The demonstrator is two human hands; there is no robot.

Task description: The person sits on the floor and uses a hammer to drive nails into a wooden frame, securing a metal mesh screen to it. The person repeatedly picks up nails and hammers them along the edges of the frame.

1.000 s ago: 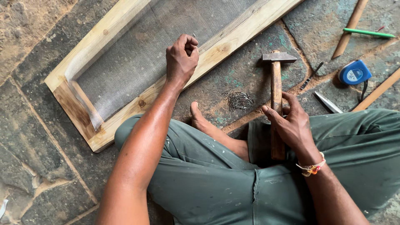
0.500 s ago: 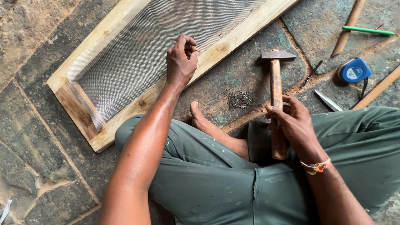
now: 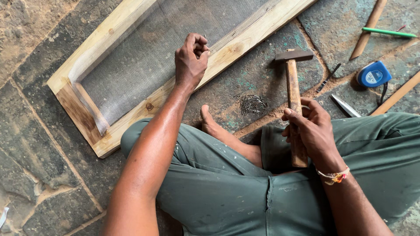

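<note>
Your left hand (image 3: 191,61) rests on the near rail of the wooden frame (image 3: 227,54), its fingers (image 3: 200,46) bunched and pinching something small at the edge of the wire mesh (image 3: 144,57); whether that is a nail is too small to tell. Your right hand (image 3: 311,129) sits to the right of the frame, over your lap, its fingers wrapped closed round the wooden handle of the hammer (image 3: 294,91), whose steel head points away from you and rests near the floor.

The mesh already lies stretched over the frame's opening and laps onto the rails. At the frame's left end it looks loose and folded up, so by my judgement the fastening is only partly done, with that end and probably more of the rail left. No driven nails can be made out.

A small heap of nails (image 3: 252,103) lies on the floor between the frame and the hammer. Further right of the frame are a blue tape measure (image 3: 373,74), a green pencil (image 3: 388,32), thin wooden strips (image 3: 369,24) and a small blade (image 3: 344,105).

You sit cross-legged on a floor of rough, stained stone slabs (image 3: 39,166) with wide joints, dusty, in soft daylight. No walls show.
</note>
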